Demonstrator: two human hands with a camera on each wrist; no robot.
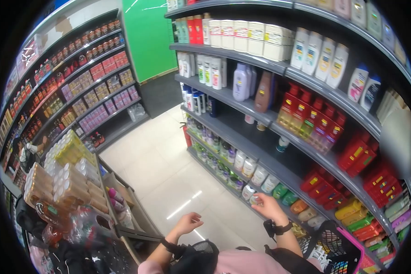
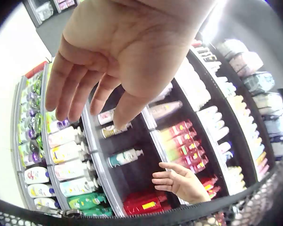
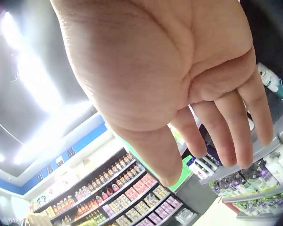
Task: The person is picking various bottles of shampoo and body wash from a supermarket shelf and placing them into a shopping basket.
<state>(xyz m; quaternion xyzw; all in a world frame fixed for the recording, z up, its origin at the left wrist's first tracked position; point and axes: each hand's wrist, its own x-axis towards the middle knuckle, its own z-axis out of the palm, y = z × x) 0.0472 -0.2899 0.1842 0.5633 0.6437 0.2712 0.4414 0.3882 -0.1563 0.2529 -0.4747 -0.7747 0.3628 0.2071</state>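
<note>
My left hand hangs in the air over the aisle floor, fingers loosely bent and holding nothing. Its bare palm and relaxed fingers fill the top of the left wrist view. Farther right, my right hand is also empty, raised in front of the lower shelves. White pump bottles and green bottles stand behind it in the head view. The right wrist view shows its palm, with the fingers extended and slightly spread. A lone white and teal bottle stands on a shelf above.
The tall grey shelf unit on the right carries rows of bottles and red boxes. A black basket with a pink rim is at lower right. Wrapped can packs are stacked on the left. Tiled floor runs between, toward a green wall.
</note>
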